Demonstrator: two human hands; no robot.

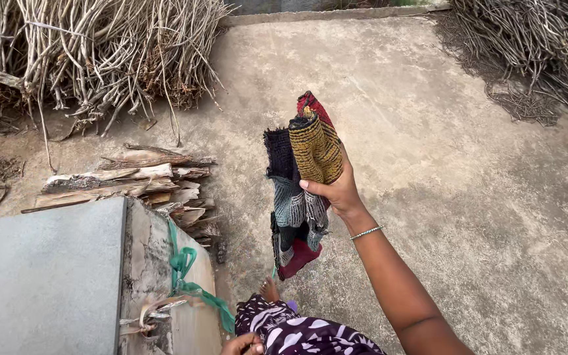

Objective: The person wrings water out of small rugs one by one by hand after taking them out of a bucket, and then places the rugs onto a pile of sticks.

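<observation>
My right hand (340, 192) holds up a folded woven cloth (300, 177) in yellow, red, black and grey, which hangs above the concrete ground. A thin bangle sits on that wrist. My left hand (241, 344) shows at the bottom edge, fingers closed on the dark patterned fabric of my garment (304, 332). One bare foot (269, 289) stands on the ground below the cloth.
A grey concrete block (47, 276) with a green strip (189, 279) tied on its side stands at lower left. Split wood pieces (133, 181) lie beyond it. Piles of dry sticks (100, 52) fill the upper left and the upper right (547, 46).
</observation>
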